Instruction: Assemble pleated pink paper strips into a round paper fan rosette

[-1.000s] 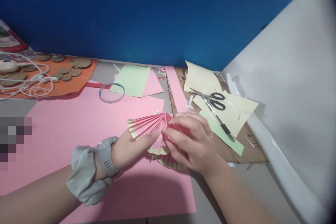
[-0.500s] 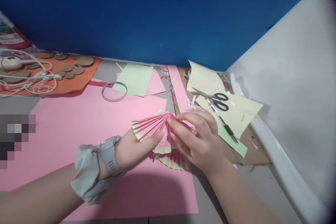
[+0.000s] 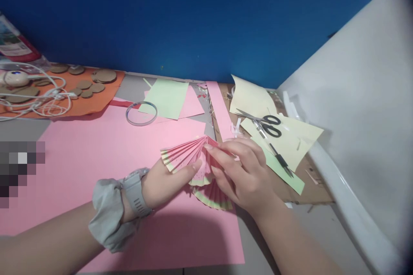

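A pleated pink paper fan [image 3: 183, 152] with a yellow-green rim and small dark specks, like a watermelon slice, is spread between my hands. My left hand [image 3: 171, 180] grips it from the left, thumb on the front folds and the other fingers hidden behind. My right hand [image 3: 243, 167] holds the fan's right side near its gathered top point, with bent fingers covering part of the folds. Below, a second pleated paper fan [image 3: 213, 197] of the same colours lies on the large pink sheet [image 3: 138, 146], partly hidden by the first.
Scissors [image 3: 271, 125] and a black pen [image 3: 274, 150] lie on cream paper [image 3: 300, 137] at right. A roll of tape [image 3: 141, 114] sits near green paper [image 3: 166, 96]. Cardboard discs [image 3: 103, 75], white cable [image 3: 48, 94] and a bottle [image 3: 19, 45] are far left. A blue panel [image 3: 193, 21] stands behind.
Both hands stay on the fan. Its folds shift slightly left, and my right fingers slide a little over its right side, covering more of it.
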Tool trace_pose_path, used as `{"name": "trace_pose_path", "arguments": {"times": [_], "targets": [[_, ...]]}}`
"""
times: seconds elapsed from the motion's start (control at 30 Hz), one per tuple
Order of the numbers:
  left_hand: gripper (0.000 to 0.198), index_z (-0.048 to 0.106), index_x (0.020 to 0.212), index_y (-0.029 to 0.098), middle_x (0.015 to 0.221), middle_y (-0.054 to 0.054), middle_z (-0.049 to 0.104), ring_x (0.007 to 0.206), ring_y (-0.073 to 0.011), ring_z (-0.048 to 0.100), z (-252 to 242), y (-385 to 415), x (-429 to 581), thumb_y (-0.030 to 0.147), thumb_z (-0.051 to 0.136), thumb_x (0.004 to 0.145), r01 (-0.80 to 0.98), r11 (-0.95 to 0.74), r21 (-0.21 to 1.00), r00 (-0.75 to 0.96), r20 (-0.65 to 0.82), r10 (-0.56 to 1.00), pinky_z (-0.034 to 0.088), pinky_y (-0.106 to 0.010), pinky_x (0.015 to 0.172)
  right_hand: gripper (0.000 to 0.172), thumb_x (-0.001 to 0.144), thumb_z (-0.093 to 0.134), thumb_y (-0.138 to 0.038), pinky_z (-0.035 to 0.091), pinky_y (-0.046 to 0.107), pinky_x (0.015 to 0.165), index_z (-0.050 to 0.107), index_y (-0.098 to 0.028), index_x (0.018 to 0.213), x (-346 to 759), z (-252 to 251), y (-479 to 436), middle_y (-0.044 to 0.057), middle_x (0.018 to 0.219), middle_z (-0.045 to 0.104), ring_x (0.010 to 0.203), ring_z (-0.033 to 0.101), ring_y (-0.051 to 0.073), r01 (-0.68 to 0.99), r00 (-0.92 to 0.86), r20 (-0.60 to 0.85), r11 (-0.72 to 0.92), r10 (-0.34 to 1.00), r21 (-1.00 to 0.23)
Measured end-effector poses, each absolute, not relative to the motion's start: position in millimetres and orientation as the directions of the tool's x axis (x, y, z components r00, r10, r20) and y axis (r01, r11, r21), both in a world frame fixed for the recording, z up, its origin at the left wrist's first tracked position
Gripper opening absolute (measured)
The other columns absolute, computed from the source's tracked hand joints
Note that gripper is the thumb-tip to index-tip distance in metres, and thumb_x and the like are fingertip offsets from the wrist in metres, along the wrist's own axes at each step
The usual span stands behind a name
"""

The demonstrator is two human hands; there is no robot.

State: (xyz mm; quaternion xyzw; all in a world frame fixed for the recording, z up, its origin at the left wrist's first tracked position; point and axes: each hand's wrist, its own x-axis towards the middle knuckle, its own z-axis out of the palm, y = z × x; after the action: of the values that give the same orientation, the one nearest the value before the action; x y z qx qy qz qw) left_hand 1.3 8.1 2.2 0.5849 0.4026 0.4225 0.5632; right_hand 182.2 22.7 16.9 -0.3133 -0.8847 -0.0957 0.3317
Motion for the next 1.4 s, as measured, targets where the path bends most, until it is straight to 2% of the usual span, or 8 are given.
{"name": "trace_pose_path", "arguments": {"times": [0.17,0.33,0.43,0.7,0.93,1.03,1.3,1.4], "targets": [[0.034,0.055,0.119,0.02,0.122,-0.003,0.059,0.114,-0.0218,0.053,5.1,9.3,3.3,0.028,0.048,0.086,0.024,-0.124,0.992,0.262,0.114,0.958,0.037,-0.037,0.105,0.042,0.08,0.052,-0.019,0.037,0.041,0.094,0.051,-0.014,0.122,178.7,12.9,18.0,0.009,0.103,0.052,0.102,0.047,0.022,0.617,-0.531,0.606,0.761,0.592,-0.202],[0.037,0.054,0.121,0.02,0.127,-0.003,0.056,0.122,-0.0211,0.046,4.5,9.8,3.5,0.025,0.053,0.084,0.053,-0.147,0.988,0.188,0.134,0.973,0.031,-0.034,0.109,0.045,0.086,0.04,-0.022,0.027,0.042,0.102,0.041,-0.014,0.131,172.0,14.5,9.5,0.011,0.123,0.04,0.12,0.034,0.023,0.613,-0.489,0.414,0.64,0.768,-0.464],[0.038,0.054,0.121,0.019,0.128,-0.004,0.054,0.123,-0.0212,0.044,3.4,9.7,3.6,0.024,0.054,0.083,0.047,-0.136,0.99,0.171,0.126,0.977,0.028,-0.034,0.11,0.046,0.088,0.037,-0.023,0.023,0.041,0.105,0.038,-0.015,0.133,168.8,15.3,7.5,0.01,0.127,0.036,0.124,0.028,0.022,0.613,-0.472,0.355,0.59,0.807,-0.525],[0.037,0.053,0.121,0.021,0.126,-0.001,0.056,0.119,-0.0191,0.049,1.7,8.5,3.4,0.023,0.053,0.084,0.032,-0.122,0.992,0.186,0.114,0.976,0.034,-0.032,0.107,0.044,0.088,0.039,-0.025,0.024,0.042,0.104,0.042,-0.017,0.132,170.5,14.7,10.3,0.01,0.127,0.038,0.123,0.031,0.023,0.633,-0.483,0.378,0.614,0.79,-0.472],[0.039,0.05,0.124,0.022,0.13,-0.001,0.053,0.123,-0.02,0.044,2.1,9.6,2.8,0.026,0.049,0.086,0.042,-0.109,0.993,0.19,0.099,0.977,0.033,-0.033,0.108,0.048,0.087,0.047,-0.028,0.029,0.045,0.101,0.044,-0.011,0.131,171.0,11.3,12.4,0.014,0.121,0.044,0.116,0.037,0.027,0.672,-0.553,0.49,0.708,0.673,-0.215],[0.038,0.051,0.124,0.021,0.129,-0.001,0.054,0.123,-0.0201,0.045,2.1,9.8,2.3,0.027,0.049,0.086,0.049,-0.094,0.994,0.193,0.082,0.978,0.032,-0.033,0.108,0.046,0.087,0.048,-0.03,0.03,0.045,0.1,0.047,-0.011,0.129,170.7,11.5,13.8,0.014,0.117,0.046,0.113,0.039,0.028,0.687,-0.564,0.504,0.71,0.654,-0.152],[0.038,0.051,0.124,0.019,0.126,-0.004,0.056,0.12,-0.0206,0.048,1.5,11.2,2.1,0.025,0.049,0.087,-0.047,-0.08,0.996,0.241,0.089,0.966,0.036,-0.033,0.105,0.042,0.089,0.042,-0.033,0.032,0.045,0.098,0.05,-0.013,0.125,175.8,11.7,14.9,0.013,0.114,0.047,0.113,0.041,0.027,0.689,-0.522,0.529,0.697,0.669,-0.201],[0.037,0.053,0.123,0.019,0.126,-0.004,0.056,0.119,-0.021,0.049,2.1,11.0,2.1,0.026,0.05,0.086,-0.044,-0.074,0.996,0.242,0.083,0.967,0.035,-0.034,0.105,0.043,0.089,0.042,-0.031,0.031,0.044,0.099,0.047,-0.012,0.127,174.9,12.3,12.7,0.012,0.114,0.046,0.114,0.04,0.026,0.665,-0.515,0.495,0.69,0.7,-0.285]]}}
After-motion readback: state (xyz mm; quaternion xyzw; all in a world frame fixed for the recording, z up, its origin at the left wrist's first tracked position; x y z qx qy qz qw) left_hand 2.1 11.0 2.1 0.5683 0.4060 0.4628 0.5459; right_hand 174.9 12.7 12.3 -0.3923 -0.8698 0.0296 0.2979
